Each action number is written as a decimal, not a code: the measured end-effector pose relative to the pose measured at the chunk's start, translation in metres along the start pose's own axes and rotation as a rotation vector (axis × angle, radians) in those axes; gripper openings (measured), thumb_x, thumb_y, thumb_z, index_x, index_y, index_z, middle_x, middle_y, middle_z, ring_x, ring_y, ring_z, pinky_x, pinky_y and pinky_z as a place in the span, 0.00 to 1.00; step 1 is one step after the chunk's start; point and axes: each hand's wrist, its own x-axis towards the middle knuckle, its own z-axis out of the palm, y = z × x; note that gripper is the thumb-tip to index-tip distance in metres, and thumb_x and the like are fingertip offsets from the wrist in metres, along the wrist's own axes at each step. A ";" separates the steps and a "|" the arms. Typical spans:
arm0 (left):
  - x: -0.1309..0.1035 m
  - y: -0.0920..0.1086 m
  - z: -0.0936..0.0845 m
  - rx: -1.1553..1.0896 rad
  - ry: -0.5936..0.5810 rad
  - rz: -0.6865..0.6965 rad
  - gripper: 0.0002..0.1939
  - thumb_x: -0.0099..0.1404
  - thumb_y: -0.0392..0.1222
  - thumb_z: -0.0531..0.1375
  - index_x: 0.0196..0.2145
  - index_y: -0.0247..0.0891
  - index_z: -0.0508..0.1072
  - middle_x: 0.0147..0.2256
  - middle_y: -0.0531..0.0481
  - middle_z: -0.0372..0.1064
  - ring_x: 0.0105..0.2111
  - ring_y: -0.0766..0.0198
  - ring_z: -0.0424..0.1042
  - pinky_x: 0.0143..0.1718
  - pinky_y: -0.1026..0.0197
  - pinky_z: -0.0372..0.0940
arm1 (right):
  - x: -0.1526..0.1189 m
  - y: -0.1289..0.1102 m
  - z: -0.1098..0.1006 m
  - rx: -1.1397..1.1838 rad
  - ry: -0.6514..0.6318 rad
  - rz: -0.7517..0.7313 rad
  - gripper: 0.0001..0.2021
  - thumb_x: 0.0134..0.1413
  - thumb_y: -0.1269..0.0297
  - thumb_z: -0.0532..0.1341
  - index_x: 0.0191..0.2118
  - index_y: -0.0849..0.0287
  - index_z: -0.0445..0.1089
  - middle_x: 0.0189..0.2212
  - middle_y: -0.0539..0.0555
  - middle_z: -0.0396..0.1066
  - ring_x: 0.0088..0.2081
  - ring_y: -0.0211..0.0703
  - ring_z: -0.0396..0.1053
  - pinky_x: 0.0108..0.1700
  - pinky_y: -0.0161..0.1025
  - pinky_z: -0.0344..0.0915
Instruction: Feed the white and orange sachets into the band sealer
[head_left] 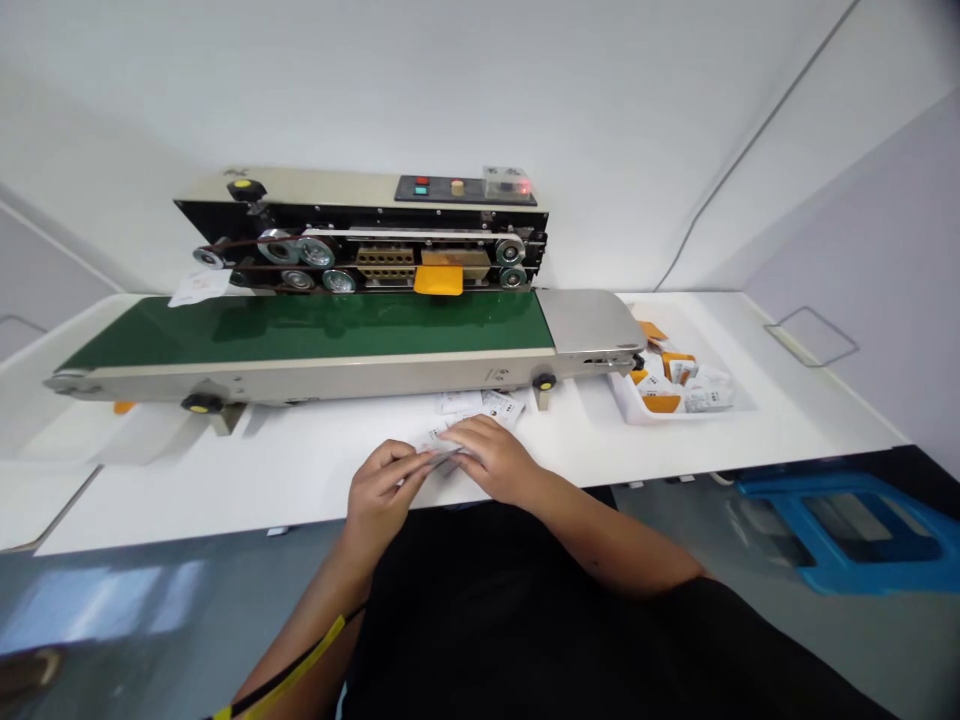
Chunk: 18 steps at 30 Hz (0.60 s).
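Observation:
Both hands meet over the front edge of the white table, below the green conveyor belt. My left hand pinches the left side of a small white printed packet. The fingers of my right hand are closed on the packet's right side. More white printed packets lie just behind the hands, partly under the machine's front edge. An orange packet stands at the rollers of the sealing machine. At its left end hangs a white packet.
A white bin at the right of the conveyor holds several orange and white packets. A translucent bin stands under the left end. A blue stool is on the floor at right.

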 end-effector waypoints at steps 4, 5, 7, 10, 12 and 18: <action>0.005 0.009 -0.003 0.015 -0.005 -0.052 0.14 0.74 0.45 0.61 0.54 0.45 0.79 0.41 0.47 0.75 0.38 0.59 0.75 0.44 0.55 0.73 | 0.017 -0.002 -0.038 0.106 -0.088 0.099 0.07 0.69 0.61 0.61 0.44 0.50 0.78 0.38 0.51 0.80 0.39 0.46 0.78 0.41 0.44 0.75; 0.006 0.006 -0.006 0.033 -0.015 -0.082 0.16 0.74 0.47 0.61 0.57 0.44 0.77 0.44 0.45 0.75 0.40 0.58 0.75 0.46 0.53 0.73 | 0.024 0.002 -0.054 0.179 -0.045 0.187 0.07 0.68 0.58 0.63 0.44 0.50 0.78 0.37 0.50 0.80 0.35 0.44 0.77 0.36 0.41 0.74; 0.006 -0.004 -0.010 0.094 -0.049 -0.134 0.20 0.74 0.51 0.60 0.60 0.44 0.74 0.50 0.43 0.75 0.44 0.55 0.76 0.50 0.50 0.73 | 0.039 0.016 -0.090 0.339 0.149 0.376 0.09 0.64 0.55 0.65 0.45 0.52 0.77 0.30 0.48 0.78 0.25 0.38 0.71 0.26 0.35 0.67; 0.001 -0.026 -0.014 0.223 -0.102 -0.140 0.21 0.73 0.55 0.59 0.58 0.44 0.75 0.55 0.41 0.74 0.53 0.47 0.75 0.57 0.44 0.71 | 0.068 0.046 -0.144 0.504 0.494 0.547 0.12 0.61 0.54 0.67 0.45 0.56 0.74 0.22 0.45 0.70 0.17 0.32 0.62 0.18 0.29 0.56; -0.002 -0.037 -0.013 0.277 -0.150 -0.105 0.23 0.73 0.57 0.60 0.59 0.44 0.74 0.56 0.40 0.74 0.57 0.44 0.72 0.60 0.40 0.68 | 0.087 0.066 -0.170 0.583 0.576 0.618 0.10 0.59 0.58 0.68 0.41 0.58 0.73 0.19 0.44 0.68 0.17 0.30 0.61 0.18 0.27 0.54; -0.002 -0.044 -0.002 0.404 -0.402 -0.040 0.37 0.67 0.64 0.64 0.68 0.46 0.66 0.69 0.42 0.63 0.69 0.40 0.61 0.68 0.37 0.59 | 0.125 0.098 -0.186 0.719 0.479 0.800 0.03 0.56 0.71 0.66 0.35 0.62 0.71 0.20 0.48 0.69 0.17 0.29 0.61 0.19 0.26 0.56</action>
